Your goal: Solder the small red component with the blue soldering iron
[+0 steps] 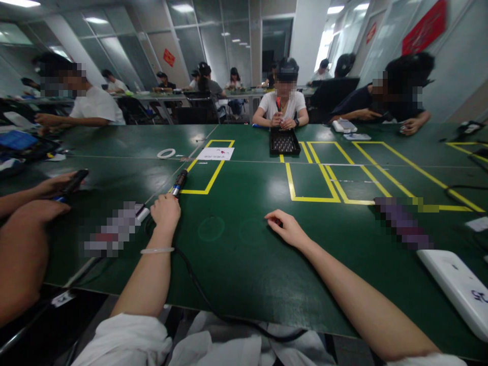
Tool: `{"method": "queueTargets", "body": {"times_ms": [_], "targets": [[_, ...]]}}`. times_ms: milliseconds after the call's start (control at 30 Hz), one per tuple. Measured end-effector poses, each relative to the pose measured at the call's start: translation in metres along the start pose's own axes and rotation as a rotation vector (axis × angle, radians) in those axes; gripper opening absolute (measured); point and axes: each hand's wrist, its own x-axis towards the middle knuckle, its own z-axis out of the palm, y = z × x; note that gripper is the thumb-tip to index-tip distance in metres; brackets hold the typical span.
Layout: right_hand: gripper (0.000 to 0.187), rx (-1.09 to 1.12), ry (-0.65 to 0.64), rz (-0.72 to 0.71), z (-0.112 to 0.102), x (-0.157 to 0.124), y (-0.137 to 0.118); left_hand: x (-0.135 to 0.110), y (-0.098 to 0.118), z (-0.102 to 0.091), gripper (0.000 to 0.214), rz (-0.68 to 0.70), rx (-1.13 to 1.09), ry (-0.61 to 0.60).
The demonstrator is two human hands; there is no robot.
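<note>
My left hand [165, 211] is closed around a black corded tool [179, 182] with a blue band, its tip pointing away across the green table [236, 254]. The tool's black cable [198, 290] trails back toward me over the table edge. My right hand [285, 227] rests on the table with fingers curled and pinched together; what sits between them is too small to name. A thin clear bracelet circles my left wrist.
Yellow tape rectangles [208, 170] mark the table. A black tray [284, 142] lies before a person opposite. A white card [220, 153], a white tape ring [166, 153] and a white device [457, 284] at right lie about. A neighbour's hand [57, 185] at left holds a similar tool.
</note>
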Motion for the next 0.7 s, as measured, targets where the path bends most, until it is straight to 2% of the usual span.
{"method": "queueTargets", "body": {"times_ms": [133,233,333,500,567,700], "targets": [[0.016,-0.008,0.003,0.002,0.000,0.001,-0.001,-0.003,0.009,-0.006,0.037,0.077,-0.093,0.071],[0.016,-0.003,-0.001,0.004,0.000,0.001,0.000,-0.009,0.033,-0.016,0.035,0.187,-0.311,0.014],[0.016,0.005,0.001,0.003,-0.001,0.000,0.001,-0.027,0.069,-0.026,0.031,0.397,-0.624,-0.169],[0.017,0.027,0.000,-0.007,-0.001,0.000,0.002,-0.073,0.131,-0.044,0.035,0.788,-1.007,-0.623],[0.021,0.060,-0.007,-0.003,-0.001,0.000,0.000,-0.088,0.148,-0.050,0.038,0.858,-1.069,-0.745],[0.037,0.139,-0.060,-0.007,-0.002,0.000,-0.006,-0.106,0.163,-0.053,0.050,0.853,-1.140,-0.931]]}}
